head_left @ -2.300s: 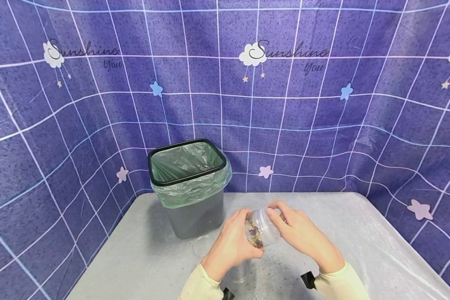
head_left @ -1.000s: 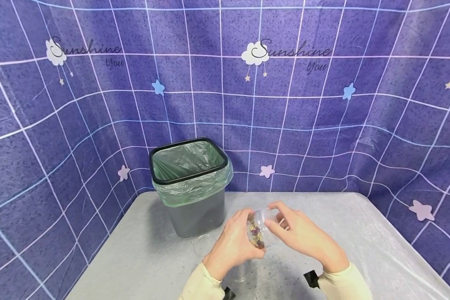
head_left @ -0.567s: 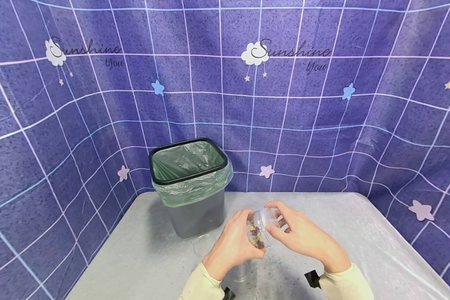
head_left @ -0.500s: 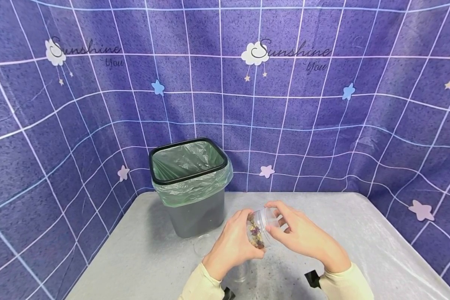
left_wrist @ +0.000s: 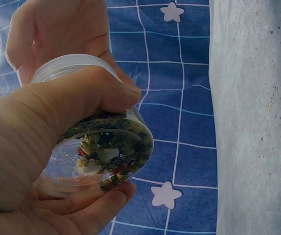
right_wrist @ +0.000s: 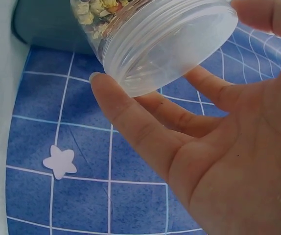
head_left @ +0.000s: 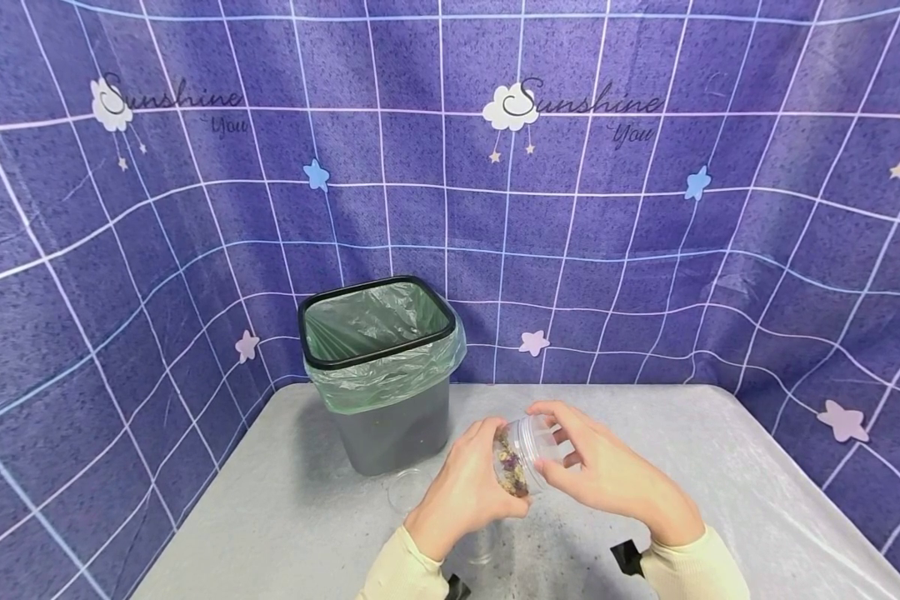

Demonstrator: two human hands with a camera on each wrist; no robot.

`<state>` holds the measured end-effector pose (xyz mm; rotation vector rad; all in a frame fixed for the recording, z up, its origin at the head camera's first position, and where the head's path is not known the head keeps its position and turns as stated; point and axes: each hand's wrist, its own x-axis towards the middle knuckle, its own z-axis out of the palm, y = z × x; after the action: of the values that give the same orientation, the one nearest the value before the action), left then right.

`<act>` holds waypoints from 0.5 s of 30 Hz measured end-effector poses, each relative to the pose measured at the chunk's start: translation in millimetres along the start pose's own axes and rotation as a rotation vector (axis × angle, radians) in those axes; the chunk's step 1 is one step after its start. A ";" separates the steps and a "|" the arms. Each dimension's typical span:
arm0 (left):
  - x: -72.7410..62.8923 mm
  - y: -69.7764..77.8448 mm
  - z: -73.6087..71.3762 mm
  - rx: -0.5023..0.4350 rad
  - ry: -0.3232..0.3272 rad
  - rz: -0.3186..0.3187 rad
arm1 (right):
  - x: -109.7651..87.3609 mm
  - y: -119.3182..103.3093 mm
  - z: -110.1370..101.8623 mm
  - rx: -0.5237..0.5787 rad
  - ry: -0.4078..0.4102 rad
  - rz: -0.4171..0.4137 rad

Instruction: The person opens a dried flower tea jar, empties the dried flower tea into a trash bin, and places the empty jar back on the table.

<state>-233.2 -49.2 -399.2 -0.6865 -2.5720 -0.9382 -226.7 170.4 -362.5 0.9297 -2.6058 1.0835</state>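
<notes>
A clear plastic jar (head_left: 510,468) of dried flowers is held tilted on its side above the table. My left hand (head_left: 461,487) grips the jar's body, thumb on one side and fingers on the other, as the left wrist view shows. Yellowish, dark and reddish petals lie inside against the wall. The jar's translucent ribbed lid (right_wrist: 179,54) sits on its mouth, facing right. My right hand (head_left: 607,468) holds this lid by its edge, with thumb and fingers spread around the rim and the palm apart from it.
A grey bin (head_left: 393,433) with a green liner and black rim stands at back left. On the grey table (head_left: 292,517) lie a clear round piece (head_left: 407,490) and another clear item (head_left: 480,546), partly behind the left arm. Dark crumbs dot the table. Purple curtain (head_left: 607,275) surrounds it.
The right hand's fingers have shifted around the lid and their grasp has loosened and reset. The left hand and jar have stayed almost in place.
</notes>
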 end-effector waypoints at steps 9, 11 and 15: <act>-0.2 0.6 0.3 0.000 -0.004 0.005 | -1.0 0.9 -1.1 0.013 -0.004 -0.033; -0.1 0.4 0.5 0.002 -0.004 0.005 | -1.0 0.6 -1.3 0.015 -0.003 -0.041; -0.1 0.4 0.4 0.001 -0.006 -0.001 | -0.9 0.0 -1.4 0.025 -0.004 -0.064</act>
<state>-232.9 -48.7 -399.3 -0.6889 -2.5781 -0.9369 -226.1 171.7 -361.9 1.0139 -2.5525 1.1018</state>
